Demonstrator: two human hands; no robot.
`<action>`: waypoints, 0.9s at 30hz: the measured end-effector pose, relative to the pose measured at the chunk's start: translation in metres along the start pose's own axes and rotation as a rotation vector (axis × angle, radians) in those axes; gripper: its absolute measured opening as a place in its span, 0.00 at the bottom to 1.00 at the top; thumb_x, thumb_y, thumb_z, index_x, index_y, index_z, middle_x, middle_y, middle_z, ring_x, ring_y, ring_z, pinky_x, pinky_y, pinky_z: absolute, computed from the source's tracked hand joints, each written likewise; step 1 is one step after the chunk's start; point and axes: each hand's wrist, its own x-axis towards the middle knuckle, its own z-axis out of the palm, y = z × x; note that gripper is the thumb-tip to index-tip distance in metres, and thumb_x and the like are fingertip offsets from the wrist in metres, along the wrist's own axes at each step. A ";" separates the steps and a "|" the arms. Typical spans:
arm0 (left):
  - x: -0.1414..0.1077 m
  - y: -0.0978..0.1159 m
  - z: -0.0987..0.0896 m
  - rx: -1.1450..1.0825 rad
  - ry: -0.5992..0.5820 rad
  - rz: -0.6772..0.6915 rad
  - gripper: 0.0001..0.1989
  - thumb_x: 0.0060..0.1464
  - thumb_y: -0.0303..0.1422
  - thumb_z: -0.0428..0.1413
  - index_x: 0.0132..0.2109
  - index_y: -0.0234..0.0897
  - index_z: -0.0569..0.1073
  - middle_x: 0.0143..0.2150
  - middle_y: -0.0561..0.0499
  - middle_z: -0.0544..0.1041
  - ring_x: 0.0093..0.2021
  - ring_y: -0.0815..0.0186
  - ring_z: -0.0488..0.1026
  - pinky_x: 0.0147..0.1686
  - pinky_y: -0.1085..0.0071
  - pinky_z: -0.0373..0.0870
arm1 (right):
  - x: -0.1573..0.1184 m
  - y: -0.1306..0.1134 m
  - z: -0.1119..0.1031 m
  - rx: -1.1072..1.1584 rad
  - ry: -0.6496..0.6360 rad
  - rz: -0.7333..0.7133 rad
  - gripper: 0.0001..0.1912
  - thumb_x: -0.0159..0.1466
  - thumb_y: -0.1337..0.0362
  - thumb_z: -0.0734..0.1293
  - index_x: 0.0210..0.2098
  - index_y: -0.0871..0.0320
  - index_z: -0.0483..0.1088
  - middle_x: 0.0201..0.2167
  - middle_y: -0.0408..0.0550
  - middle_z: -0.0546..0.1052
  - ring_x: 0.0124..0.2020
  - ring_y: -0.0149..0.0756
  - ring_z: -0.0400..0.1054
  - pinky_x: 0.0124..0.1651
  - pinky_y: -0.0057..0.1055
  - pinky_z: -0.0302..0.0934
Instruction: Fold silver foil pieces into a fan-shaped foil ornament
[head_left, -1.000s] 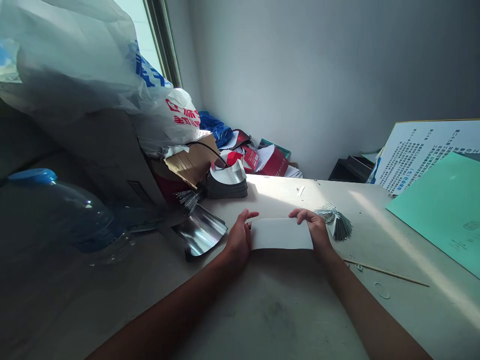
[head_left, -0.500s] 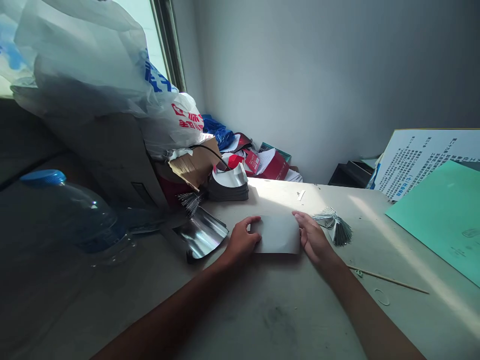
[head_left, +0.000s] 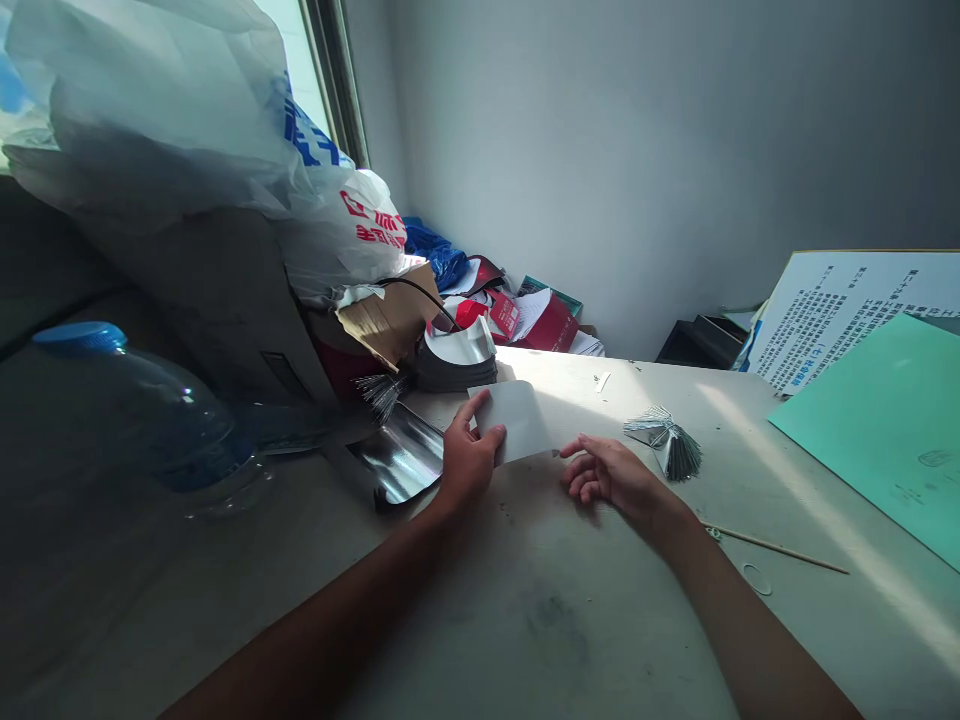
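1. A pale work table (head_left: 600,640) fills the frame, a bulging white plastic bag (head_left: 165,120) and blue-capped water bottle (head_left: 142,420) at left, a mint-green card (head_left: 877,420) and printed sheet (head_left: 847,320) at right.
2. A curved silver foil strip (head_left: 397,455) lies just beside the left hand (head_left: 469,455); a folded foil fan (head_left: 664,445) sits just beyond the right hand (head_left: 607,475).
3. The left hand, the nearer of 2, grips the near-left corner of a white paper sheet (head_left: 514,420), whose long axis tilts down rightward.
4. The right hand holds nothing, its fingers (head_left: 577,478) loosely curled, just right of the sheet, with nothing between.
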 end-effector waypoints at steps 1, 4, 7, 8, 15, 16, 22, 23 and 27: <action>0.000 -0.001 0.000 0.001 -0.001 -0.002 0.37 0.49 0.29 0.61 0.67 0.39 0.65 0.42 0.45 0.79 0.31 0.67 0.74 0.28 0.76 0.70 | 0.001 0.002 0.000 -0.034 -0.028 0.015 0.22 0.64 0.46 0.68 0.40 0.62 0.74 0.31 0.57 0.79 0.28 0.39 0.73 0.30 0.33 0.67; 0.001 -0.005 -0.001 0.031 -0.009 -0.002 0.36 0.49 0.29 0.61 0.67 0.40 0.66 0.46 0.43 0.78 0.33 0.67 0.74 0.29 0.76 0.71 | 0.006 0.004 -0.001 -0.176 0.216 -0.244 0.19 0.58 0.49 0.72 0.36 0.59 0.76 0.48 0.59 0.77 0.48 0.46 0.73 0.51 0.40 0.67; 0.000 -0.005 -0.001 0.040 -0.019 -0.005 0.35 0.49 0.28 0.61 0.66 0.39 0.67 0.50 0.43 0.77 0.35 0.67 0.75 0.31 0.76 0.72 | 0.010 0.002 -0.004 -0.388 0.493 -0.481 0.14 0.54 0.53 0.74 0.31 0.58 0.77 0.57 0.56 0.73 0.60 0.51 0.64 0.63 0.44 0.57; -0.002 -0.004 0.000 0.033 -0.025 -0.015 0.35 0.49 0.27 0.61 0.66 0.39 0.67 0.49 0.43 0.77 0.34 0.68 0.75 0.31 0.76 0.72 | 0.011 0.001 -0.005 -0.406 0.506 -0.489 0.14 0.54 0.53 0.74 0.30 0.58 0.77 0.55 0.56 0.74 0.58 0.51 0.65 0.62 0.45 0.57; -0.010 0.004 0.003 -0.254 -0.293 -0.025 0.42 0.44 0.30 0.68 0.67 0.40 0.66 0.47 0.45 0.79 0.36 0.67 0.76 0.35 0.74 0.75 | 0.008 0.007 0.010 -0.007 0.173 -0.220 0.24 0.58 0.47 0.73 0.46 0.57 0.73 0.44 0.53 0.77 0.38 0.41 0.74 0.40 0.37 0.69; -0.010 0.003 0.003 -0.306 -0.344 -0.023 0.43 0.42 0.30 0.69 0.67 0.41 0.66 0.51 0.44 0.78 0.41 0.65 0.77 0.39 0.73 0.76 | 0.006 0.007 0.013 0.053 0.113 -0.195 0.24 0.60 0.47 0.72 0.48 0.56 0.72 0.45 0.52 0.77 0.38 0.40 0.74 0.40 0.37 0.69; -0.006 -0.003 0.001 -0.259 -0.357 -0.075 0.40 0.43 0.31 0.69 0.65 0.41 0.68 0.53 0.43 0.77 0.41 0.65 0.77 0.40 0.71 0.74 | -0.003 -0.001 0.015 0.263 -0.025 -0.173 0.19 0.61 0.53 0.72 0.48 0.55 0.74 0.46 0.49 0.77 0.43 0.39 0.72 0.45 0.36 0.69; -0.006 -0.003 0.000 -0.196 -0.341 -0.087 0.40 0.43 0.31 0.68 0.65 0.40 0.69 0.49 0.43 0.79 0.38 0.66 0.76 0.37 0.71 0.74 | -0.004 -0.003 0.014 0.252 0.015 -0.178 0.18 0.58 0.55 0.73 0.46 0.55 0.74 0.44 0.49 0.78 0.41 0.38 0.72 0.45 0.34 0.68; -0.005 -0.003 0.000 0.156 -0.261 -0.024 0.31 0.44 0.28 0.63 0.59 0.37 0.75 0.45 0.44 0.79 0.35 0.65 0.74 0.34 0.72 0.71 | 0.000 -0.001 0.004 0.052 0.256 -0.188 0.19 0.51 0.57 0.74 0.39 0.58 0.73 0.37 0.49 0.79 0.36 0.39 0.72 0.39 0.33 0.67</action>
